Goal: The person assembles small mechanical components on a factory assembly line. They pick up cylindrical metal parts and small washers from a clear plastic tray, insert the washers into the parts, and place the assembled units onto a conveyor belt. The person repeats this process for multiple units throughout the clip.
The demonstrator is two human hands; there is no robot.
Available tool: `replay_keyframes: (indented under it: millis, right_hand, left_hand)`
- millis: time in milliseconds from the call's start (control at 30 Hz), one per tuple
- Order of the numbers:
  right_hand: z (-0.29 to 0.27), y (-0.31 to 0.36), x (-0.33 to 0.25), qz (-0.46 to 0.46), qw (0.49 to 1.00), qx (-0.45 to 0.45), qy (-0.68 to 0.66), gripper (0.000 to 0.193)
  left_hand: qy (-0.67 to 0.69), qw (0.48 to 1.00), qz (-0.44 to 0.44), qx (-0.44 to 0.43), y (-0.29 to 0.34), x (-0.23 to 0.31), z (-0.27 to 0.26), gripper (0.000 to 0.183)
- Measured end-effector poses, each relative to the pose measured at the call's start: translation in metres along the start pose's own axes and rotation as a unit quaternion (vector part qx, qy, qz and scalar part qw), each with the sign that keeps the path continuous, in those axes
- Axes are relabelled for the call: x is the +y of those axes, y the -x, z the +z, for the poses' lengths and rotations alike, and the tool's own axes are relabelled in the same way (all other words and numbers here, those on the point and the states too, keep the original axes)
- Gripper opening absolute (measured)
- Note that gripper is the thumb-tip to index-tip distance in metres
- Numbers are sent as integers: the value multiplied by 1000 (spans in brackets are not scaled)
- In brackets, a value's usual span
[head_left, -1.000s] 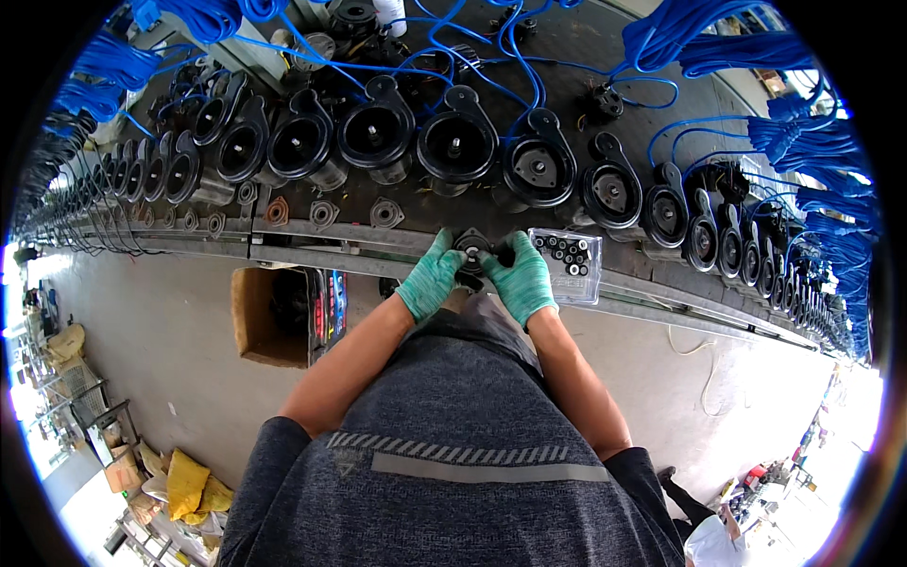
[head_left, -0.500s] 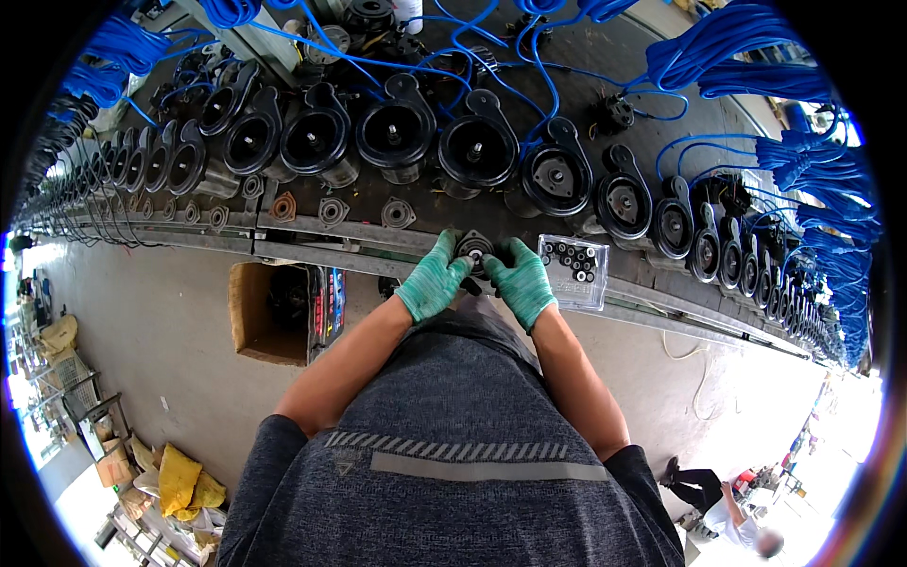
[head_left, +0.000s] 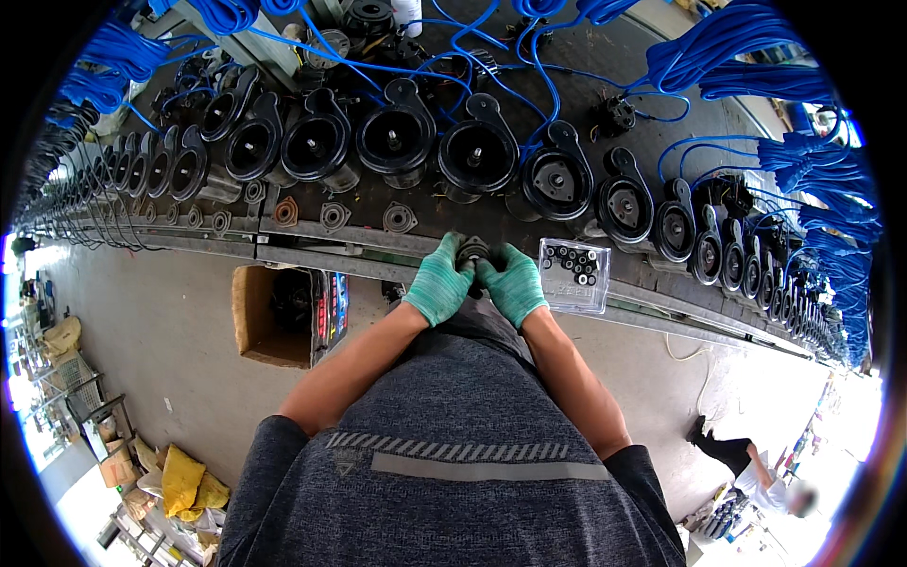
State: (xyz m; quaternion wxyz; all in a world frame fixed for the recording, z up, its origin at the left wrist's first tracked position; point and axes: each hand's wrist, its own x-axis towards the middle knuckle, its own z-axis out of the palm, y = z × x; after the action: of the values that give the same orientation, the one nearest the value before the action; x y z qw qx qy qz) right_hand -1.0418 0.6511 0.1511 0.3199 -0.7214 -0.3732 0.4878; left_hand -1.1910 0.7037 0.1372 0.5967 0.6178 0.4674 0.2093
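Pinches dark plate [head_left: 473, 249] between left hand [head_left: 440, 284] and right hand [head_left: 514, 285], probably fitting its centre (next likely needs even thumb pressure), with clear box [head_left: 576, 297] at three o'clock.

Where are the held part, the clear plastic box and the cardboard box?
Held part [head_left: 471, 249], head view: its exposed dark top.
Clear plastic box [head_left: 574, 297], head view: bare near part.
Cardboard box [head_left: 248, 317], head view: tan left side.

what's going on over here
A person holds a small dark part between green-gloved left hand and right hand, by the near edge of the bench. A clear box of small dark rings sits to the right. Farther back, black round housings stand in a row. Flat plates lie loose to the left.
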Motion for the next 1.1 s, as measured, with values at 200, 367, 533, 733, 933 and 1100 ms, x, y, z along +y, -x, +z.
replay_keyframes:
  millis: [200, 367, 533, 733, 933, 1100]
  right_hand:
    - [2, -2, -6, -98, 994, 42, -17, 22]
    - [-17, -29, -49, -304, 940, 135, -76, 23]
    - [-34, -82, -82, -377, 875, 260, 161, 25]
    - [-28, -104, -80, -473, 778, 229, 346, 24]
    - [-45, -75, -76, -467, 802, 178, 329, 26]
    - [-109, -11, -49, -300, 915, 209, 173, 23]
  left_hand:
    - [101, 995, 6, -5, -1, -2, -7, 36]
    - [308, 949, 61, 9, -3, 17, -35, 50]
    - [-8, 989, -4, 148, -16, -66, -72, 52]
    - [-321, 929, -36, 179, -29, -74, -88, 67]
    - [-472, 876, -54, 80, -56, -53, -84, 74]
    - [-526, 847, -71, -4, -69, -46, -86, 71]
